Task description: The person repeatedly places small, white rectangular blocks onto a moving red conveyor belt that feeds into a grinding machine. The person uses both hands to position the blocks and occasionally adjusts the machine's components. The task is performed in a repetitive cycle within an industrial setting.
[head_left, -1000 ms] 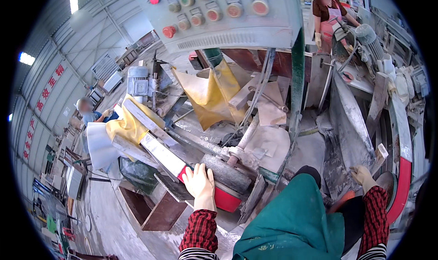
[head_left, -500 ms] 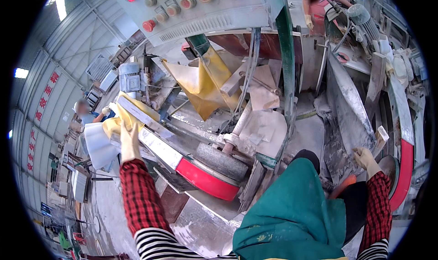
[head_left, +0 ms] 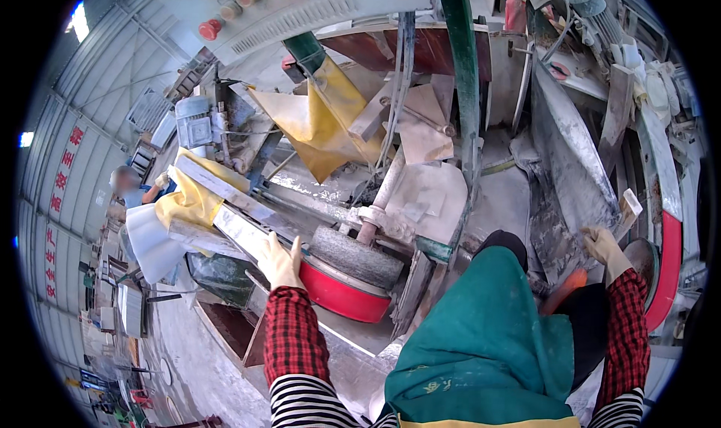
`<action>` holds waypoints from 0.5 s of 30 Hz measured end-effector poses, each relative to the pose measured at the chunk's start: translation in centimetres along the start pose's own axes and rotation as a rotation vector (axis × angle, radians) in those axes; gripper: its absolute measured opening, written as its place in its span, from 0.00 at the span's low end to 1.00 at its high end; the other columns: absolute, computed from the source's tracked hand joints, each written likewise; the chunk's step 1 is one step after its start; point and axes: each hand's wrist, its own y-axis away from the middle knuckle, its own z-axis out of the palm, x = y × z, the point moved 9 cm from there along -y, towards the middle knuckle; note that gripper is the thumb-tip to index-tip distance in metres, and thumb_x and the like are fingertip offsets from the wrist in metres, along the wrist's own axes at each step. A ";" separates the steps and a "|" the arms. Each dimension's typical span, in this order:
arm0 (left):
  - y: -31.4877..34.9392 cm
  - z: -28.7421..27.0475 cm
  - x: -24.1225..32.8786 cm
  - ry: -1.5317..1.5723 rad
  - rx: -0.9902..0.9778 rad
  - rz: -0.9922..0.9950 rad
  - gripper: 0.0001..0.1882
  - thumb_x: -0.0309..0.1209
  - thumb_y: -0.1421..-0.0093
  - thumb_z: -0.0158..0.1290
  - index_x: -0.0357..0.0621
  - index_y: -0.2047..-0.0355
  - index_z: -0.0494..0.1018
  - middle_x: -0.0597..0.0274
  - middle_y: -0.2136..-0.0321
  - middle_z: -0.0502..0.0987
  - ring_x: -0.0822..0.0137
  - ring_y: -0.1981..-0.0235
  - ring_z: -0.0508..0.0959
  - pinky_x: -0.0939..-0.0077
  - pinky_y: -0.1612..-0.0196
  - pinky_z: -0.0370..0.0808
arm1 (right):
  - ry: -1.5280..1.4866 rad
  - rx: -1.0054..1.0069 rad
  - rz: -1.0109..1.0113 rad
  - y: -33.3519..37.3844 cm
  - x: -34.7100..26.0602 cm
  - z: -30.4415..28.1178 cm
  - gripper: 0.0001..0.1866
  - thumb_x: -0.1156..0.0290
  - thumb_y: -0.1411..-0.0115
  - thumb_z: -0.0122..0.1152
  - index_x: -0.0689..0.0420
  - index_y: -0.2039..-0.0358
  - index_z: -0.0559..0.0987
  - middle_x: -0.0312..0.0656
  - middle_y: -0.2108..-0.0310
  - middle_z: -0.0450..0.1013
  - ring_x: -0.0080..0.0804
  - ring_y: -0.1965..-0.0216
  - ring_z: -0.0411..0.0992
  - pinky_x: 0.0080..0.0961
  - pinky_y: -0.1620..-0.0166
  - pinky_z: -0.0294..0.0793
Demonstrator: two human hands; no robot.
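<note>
My left hand (head_left: pixel 279 264), in a pale glove, is at the white guard arm (head_left: pixel 242 231), beside its red curved end (head_left: pixel 342 293). Its fingers are straight and the thumb stands apart; it grips nothing. Right of it a grey grinding wheel (head_left: pixel 353 257) sits on a shaft (head_left: pixel 389 184) inside the guard. My right hand (head_left: pixel 607 249), gloved too, is low at the right, with its fingers curled by the lower edge of a dusty grey panel (head_left: pixel 571 154) and a wooden block (head_left: pixel 629 210). What lies under those fingers is hidden.
A grey control box (head_left: pixel 300 15) with buttons hangs above on green posts (head_left: pixel 462 90). Yellow sheeting (head_left: pixel 319 127) drapes behind the wheel. Another red-ended guard (head_left: pixel 665 270) curves at far right. Co-workers stand at far left (head_left: pixel 135 195) and upper right (head_left: pixel 517 7).
My left hand has left the yellow cloth on the guard arm and come right and nearer, to the guard's red end. My right hand stays in place. The view has shifted slightly.
</note>
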 end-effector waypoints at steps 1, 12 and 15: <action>1.3 -1.2 1.1 -0.093 0.097 0.034 0.38 0.55 0.42 0.60 0.45 0.39 0.68 0.50 0.39 0.68 0.47 0.39 0.67 0.54 0.39 0.67 | -0.012 -0.008 0.011 -0.1 0.1 0.1 0.18 0.70 0.35 0.55 0.63 0.47 0.79 0.42 0.75 0.77 0.30 0.72 0.77 0.27 0.65 0.76; 2.1 -0.5 0.4 0.004 0.262 0.167 0.23 0.38 0.33 0.52 0.41 0.41 0.67 0.46 0.44 0.68 0.40 0.43 0.66 0.49 0.41 0.68 | -0.097 -0.133 0.092 -0.4 -1.7 1.0 0.21 0.70 0.32 0.52 0.63 0.40 0.74 0.41 0.70 0.78 0.27 0.68 0.77 0.25 0.63 0.77; 1.9 0.0 -0.1 0.000 0.195 0.153 0.24 0.40 0.32 0.51 0.41 0.40 0.66 0.44 0.43 0.67 0.39 0.41 0.65 0.49 0.39 0.67 | -0.113 -0.155 0.095 -0.3 -2.2 1.2 0.22 0.70 0.32 0.52 0.64 0.39 0.73 0.40 0.69 0.78 0.26 0.68 0.77 0.25 0.63 0.77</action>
